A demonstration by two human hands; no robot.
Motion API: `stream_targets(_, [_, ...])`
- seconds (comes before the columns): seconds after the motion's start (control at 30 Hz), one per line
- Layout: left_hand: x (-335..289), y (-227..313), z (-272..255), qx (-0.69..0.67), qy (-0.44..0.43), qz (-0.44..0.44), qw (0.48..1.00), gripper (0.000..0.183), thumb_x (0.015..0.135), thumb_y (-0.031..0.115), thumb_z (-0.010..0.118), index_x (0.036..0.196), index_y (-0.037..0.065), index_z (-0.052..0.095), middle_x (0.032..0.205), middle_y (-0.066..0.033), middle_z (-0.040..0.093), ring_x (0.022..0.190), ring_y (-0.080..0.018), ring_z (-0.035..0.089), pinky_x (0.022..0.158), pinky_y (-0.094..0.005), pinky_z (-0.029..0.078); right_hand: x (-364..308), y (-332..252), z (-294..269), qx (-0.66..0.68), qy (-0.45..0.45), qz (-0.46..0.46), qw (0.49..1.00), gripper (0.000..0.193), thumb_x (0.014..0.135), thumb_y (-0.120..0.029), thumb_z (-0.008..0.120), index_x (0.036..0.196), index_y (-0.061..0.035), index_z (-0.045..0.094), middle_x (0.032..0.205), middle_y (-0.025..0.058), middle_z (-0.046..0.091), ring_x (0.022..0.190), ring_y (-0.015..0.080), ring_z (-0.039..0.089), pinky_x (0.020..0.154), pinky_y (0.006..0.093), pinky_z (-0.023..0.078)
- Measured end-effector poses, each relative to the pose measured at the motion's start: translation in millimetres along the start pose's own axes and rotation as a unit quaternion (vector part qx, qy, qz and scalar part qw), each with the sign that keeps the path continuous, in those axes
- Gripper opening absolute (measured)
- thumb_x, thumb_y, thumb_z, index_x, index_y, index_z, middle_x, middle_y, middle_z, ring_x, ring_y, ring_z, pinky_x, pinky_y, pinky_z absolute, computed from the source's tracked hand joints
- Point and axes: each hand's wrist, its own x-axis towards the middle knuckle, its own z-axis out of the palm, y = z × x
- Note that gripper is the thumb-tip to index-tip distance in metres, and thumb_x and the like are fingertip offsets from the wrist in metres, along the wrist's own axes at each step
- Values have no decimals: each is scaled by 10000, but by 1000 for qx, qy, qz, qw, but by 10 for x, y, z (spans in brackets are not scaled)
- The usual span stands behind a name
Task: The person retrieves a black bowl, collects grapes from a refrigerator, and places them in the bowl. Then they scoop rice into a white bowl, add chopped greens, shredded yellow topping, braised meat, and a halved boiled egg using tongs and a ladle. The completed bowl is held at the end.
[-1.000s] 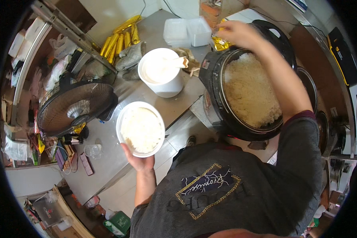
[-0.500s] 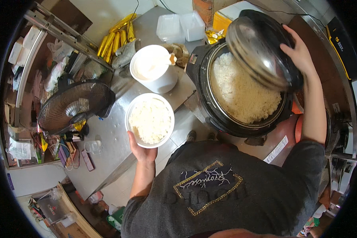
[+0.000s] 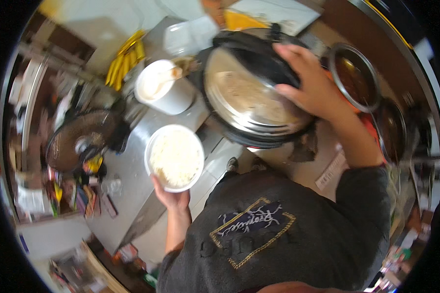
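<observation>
My left hand (image 3: 173,197) holds a white round bowl (image 3: 194,183) from below and at its near side, the thumb up along the wall. White cooked rice (image 3: 175,156) fills the bowl. To the right, my right hand (image 3: 308,83) grips the black part of a rice cooker lid (image 3: 252,61), thumb and fingers apart across it. The lid's shiny metal inner face shows, tilted over the large black rice cooker (image 3: 249,141). Any rice inside the cooker is hidden by the lid. Motion blurs the picture.
A white bucket (image 3: 173,100) with pale contents and a handle sticking out stands on the steel table (image 3: 137,171). Behind are gold packets (image 3: 127,58) and clear plastic containers (image 3: 188,38). A fan (image 3: 83,141) stands left. A metal pot (image 3: 354,75) of brown liquid is at right.
My right hand has brought the lid down and left over the cooker, covering the rice that showed before. The bowl stays in my left hand. The whole view has shifted.
</observation>
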Motion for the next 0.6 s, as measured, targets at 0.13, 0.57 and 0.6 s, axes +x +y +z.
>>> stream_targets(0.13, [-319, -226, 67, 49, 0, -8, 999, 690, 907, 543, 454, 1434, 122, 311, 1427, -113, 410, 1279, -333, 432, 1039, -496, 394, -613, -34, 145, 139, 90, -73, 984, 361, 710, -132, 711, 1063, -92, 648, 1070, 76, 621, 1022, 270, 556, 908, 391, 414])
stream_targets(0.57, [-499, -295, -56, 220, -260, -291, 894, 683, 905, 511, 465, 1438, 123, 288, 1429, -150, 391, 1279, -350, 425, 1038, -517, 388, -3849, -1519, -218, 101, 140, 550, 817, 275, 877, -177, 559, 1119, -74, 642, 1047, 144, 619, 934, 303, 618, 825, 388, 504])
stream_targets(0.6, [-590, -418, -88, 216, -286, -313, 880, 706, 889, 512, 498, 1438, 121, 288, 1424, -147, 396, 1275, -355, 426, 1034, -529, 387, -4200, -1490, -354, -8, 116, 541, 833, 276, 868, -161, 559, 1115, -71, 642, 1047, 140, 625, 943, 314, 615, 830, 387, 503])
